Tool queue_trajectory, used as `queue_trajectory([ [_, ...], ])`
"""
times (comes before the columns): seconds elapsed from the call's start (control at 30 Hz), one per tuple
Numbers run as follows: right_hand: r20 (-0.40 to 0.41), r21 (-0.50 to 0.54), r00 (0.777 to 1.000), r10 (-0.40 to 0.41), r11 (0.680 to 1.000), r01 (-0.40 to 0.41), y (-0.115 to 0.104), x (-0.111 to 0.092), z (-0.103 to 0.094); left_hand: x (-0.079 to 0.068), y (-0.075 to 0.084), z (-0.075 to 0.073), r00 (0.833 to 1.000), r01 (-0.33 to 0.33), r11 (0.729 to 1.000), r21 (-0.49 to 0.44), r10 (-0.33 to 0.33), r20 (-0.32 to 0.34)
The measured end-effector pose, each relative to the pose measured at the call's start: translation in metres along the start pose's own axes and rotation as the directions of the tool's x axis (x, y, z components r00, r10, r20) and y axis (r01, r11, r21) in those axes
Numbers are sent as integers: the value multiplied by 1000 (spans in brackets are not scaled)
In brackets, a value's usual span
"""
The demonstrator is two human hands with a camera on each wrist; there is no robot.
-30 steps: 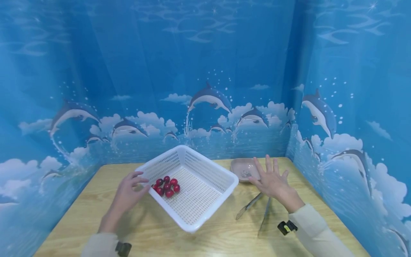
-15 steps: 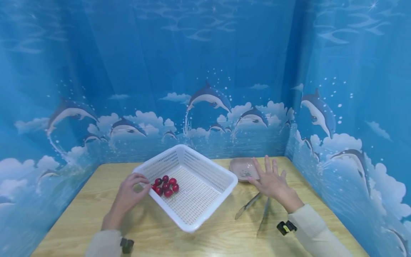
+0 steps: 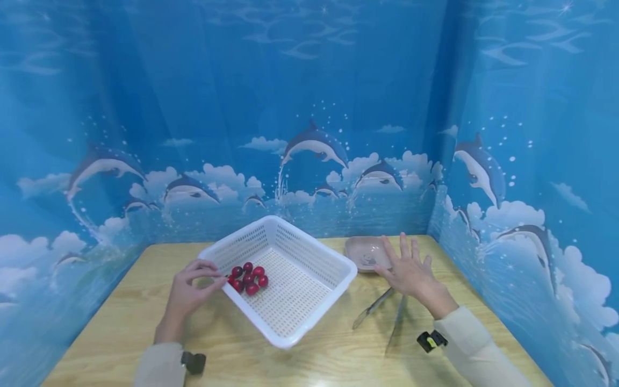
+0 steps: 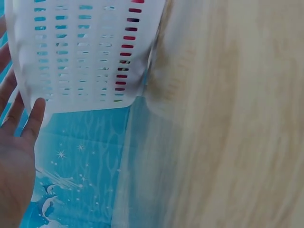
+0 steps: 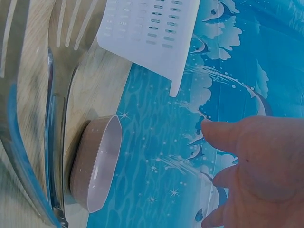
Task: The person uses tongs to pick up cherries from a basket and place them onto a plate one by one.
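Observation:
A white perforated plastic basket (image 3: 302,282), turned cornerwise, holds several dark red cherries (image 3: 249,279) in its left corner. At that corner my left hand (image 3: 186,290) pinches the rim; in the left wrist view, the thumb (image 4: 35,118) lies on the near side of the rim and the other fingers reach beyond it. My right hand (image 3: 411,274) is held with spread fingers and grips nothing. Below and beside it are a small pinkish-beige dish (image 3: 360,252) and metal tongs (image 3: 372,309) with slotted ends. The hand hides part of both.
The light wood table (image 3: 121,317) ends at the back and sides against a blue dolphin-print curtain (image 3: 232,107). The tongs lie spread between the basket and my right forearm. In the right wrist view, the dish (image 5: 80,166) stands close to the tongs (image 5: 57,118).
My left hand has moved right to the basket's left corner, and its fingers and thumb have closed on the rim. The right hand, tongs, dish and cherries stay put.

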State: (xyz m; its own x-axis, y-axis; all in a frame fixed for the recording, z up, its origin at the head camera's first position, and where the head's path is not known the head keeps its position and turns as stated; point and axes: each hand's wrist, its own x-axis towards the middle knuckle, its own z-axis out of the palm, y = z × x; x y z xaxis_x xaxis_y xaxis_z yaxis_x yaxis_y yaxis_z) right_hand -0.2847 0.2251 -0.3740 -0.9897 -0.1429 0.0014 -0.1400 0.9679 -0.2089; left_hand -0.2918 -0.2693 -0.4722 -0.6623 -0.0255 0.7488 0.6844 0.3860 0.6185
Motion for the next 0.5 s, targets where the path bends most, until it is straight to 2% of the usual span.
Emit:
queue_trajectory([
  [0.3, 6, -3, 1000, -5, 1000, 5, 0, 1, -5, 3, -2, -9, 985, 161, 987, -28, -159, 71],
  [0.5, 31, 24, 999, -18, 1000, 17, 10, 3, -9, 5, 1, -13, 960, 253, 967, 30, -255, 119],
])
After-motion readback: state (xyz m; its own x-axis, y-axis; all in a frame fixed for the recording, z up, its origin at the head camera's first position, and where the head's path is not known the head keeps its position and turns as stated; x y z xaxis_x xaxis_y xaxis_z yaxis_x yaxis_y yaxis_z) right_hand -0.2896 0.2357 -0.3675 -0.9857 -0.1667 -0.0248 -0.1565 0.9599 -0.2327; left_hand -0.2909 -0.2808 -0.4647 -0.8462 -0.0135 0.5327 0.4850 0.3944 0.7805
